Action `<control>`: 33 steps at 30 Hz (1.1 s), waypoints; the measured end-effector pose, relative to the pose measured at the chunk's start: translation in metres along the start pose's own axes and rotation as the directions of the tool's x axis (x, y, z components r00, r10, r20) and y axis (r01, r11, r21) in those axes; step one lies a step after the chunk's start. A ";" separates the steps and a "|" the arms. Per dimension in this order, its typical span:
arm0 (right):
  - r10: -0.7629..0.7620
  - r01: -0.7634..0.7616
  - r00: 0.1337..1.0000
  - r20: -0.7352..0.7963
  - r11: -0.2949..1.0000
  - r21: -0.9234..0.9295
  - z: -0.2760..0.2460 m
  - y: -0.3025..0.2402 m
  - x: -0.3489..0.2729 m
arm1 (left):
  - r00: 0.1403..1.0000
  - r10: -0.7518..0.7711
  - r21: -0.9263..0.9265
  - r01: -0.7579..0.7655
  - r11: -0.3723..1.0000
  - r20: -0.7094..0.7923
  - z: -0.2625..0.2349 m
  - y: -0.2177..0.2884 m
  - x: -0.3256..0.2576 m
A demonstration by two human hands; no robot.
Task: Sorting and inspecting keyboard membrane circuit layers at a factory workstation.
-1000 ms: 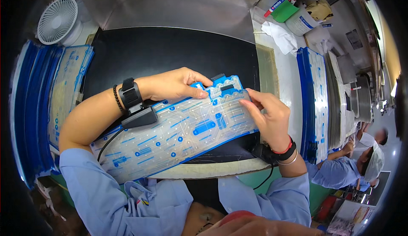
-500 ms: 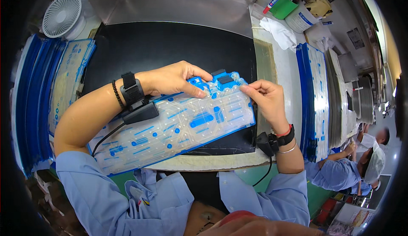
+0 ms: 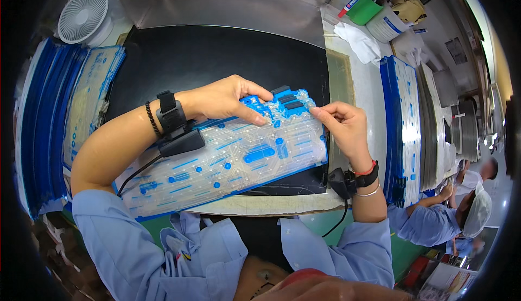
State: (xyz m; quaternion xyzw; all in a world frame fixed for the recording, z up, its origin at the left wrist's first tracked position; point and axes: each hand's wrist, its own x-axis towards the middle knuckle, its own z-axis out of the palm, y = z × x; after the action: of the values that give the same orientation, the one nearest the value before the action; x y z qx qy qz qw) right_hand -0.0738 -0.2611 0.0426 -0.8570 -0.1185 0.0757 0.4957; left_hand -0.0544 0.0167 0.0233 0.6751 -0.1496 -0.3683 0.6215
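We've got the blue-edged membrane circuit sheet [image 3: 233,162] mid-frame, slanting up rightward over the black counter [image 3: 217,51]. Step looks like working its upper-edge tab [image 3: 294,105]; next move calls for steady fingertip control. Left hand [image 3: 225,97] clamped on the top edge, elbow bent wide; right hand [image 3: 345,133] pinching film beside the tab, forearm rising from lower right.

From here I see a pale bench [image 3: 260,206] across mid-frame, bearing a black mat [image 3: 217,51], a white fan [image 3: 82,14] upper left, blue-edged stacks [image 3: 46,133] left and right, and a white cloth [image 3: 357,42] upper right.
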 end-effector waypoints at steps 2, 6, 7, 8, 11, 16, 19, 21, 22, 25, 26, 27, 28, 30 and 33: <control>-0.046 0.046 0.999 -0.012 0.999 -0.028 0.001 -0.002 -0.002 | 1.000 0.014 -0.003 -0.014 1.000 -0.003 0.000 0.000 0.000; -0.128 0.122 0.991 -0.044 0.986 -0.109 0.002 -0.002 -0.006 | 1.000 0.017 0.004 -0.018 1.000 0.018 -0.001 0.000 0.001; -0.128 0.123 0.991 -0.041 0.986 -0.109 0.002 -0.003 -0.007 | 0.999 0.014 -0.017 -0.013 1.000 0.032 -0.001 0.001 0.001; -0.141 0.135 0.989 -0.043 0.985 -0.110 0.003 -0.005 -0.008 | 0.999 0.014 -0.019 -0.013 1.000 0.031 -0.002 0.000 0.000; -0.159 0.152 0.987 -0.039 0.978 -0.143 0.002 -0.008 -0.012 | 1.000 0.001 -0.042 0.000 0.999 0.031 -0.003 -0.002 0.001; -0.184 0.177 0.983 -0.011 0.962 -0.208 -0.001 -0.007 -0.014 | 0.999 0.011 -0.042 -0.010 0.999 0.031 -0.004 -0.006 0.002; -0.136 0.138 0.990 0.026 0.986 -0.091 -0.002 -0.004 -0.011 | 0.999 0.011 -0.058 -0.009 0.998 0.038 -0.005 -0.006 0.001; -0.105 0.105 0.994 0.012 0.994 0.013 -0.002 0.000 -0.010 | 0.999 0.013 -0.059 -0.011 0.998 0.039 -0.004 -0.005 0.001; -0.107 0.107 0.994 0.008 0.994 0.014 -0.002 -0.002 -0.010 | 0.999 0.016 -0.059 -0.014 0.998 0.039 -0.003 -0.004 0.001; -0.078 0.078 0.997 -0.025 0.997 0.021 0.000 -0.006 -0.007 | 0.999 0.026 -0.050 -0.023 0.998 0.048 -0.003 -0.002 0.002; -0.064 0.065 0.998 -0.030 0.998 0.026 0.001 -0.005 -0.005 | 0.998 0.027 -0.049 -0.025 0.998 0.050 -0.004 -0.001 0.002; -0.047 0.048 0.998 -0.035 0.998 0.033 0.002 -0.005 -0.004 | 0.998 0.028 -0.046 -0.026 0.999 0.048 -0.004 -0.001 0.002; -0.044 0.045 0.998 -0.038 0.999 0.032 0.001 -0.005 -0.004 | 0.999 0.030 -0.043 -0.028 0.999 0.046 -0.004 -0.001 0.002; 0.020 -0.020 1.000 0.016 1.000 -0.003 -0.002 -0.008 -0.003 | 0.998 0.030 -0.052 -0.028 0.998 0.049 -0.004 -0.004 0.002; 0.043 -0.039 0.997 0.063 0.998 -0.059 -0.007 -0.007 -0.006 | 0.998 0.019 -0.065 -0.015 0.998 0.054 -0.004 -0.002 0.002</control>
State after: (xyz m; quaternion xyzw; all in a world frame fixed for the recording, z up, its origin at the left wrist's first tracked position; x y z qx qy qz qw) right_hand -0.0783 -0.2654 0.0521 -0.8703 -0.1189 0.1101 0.4651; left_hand -0.0509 0.0185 0.0209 0.6429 -0.1603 -0.3862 0.6417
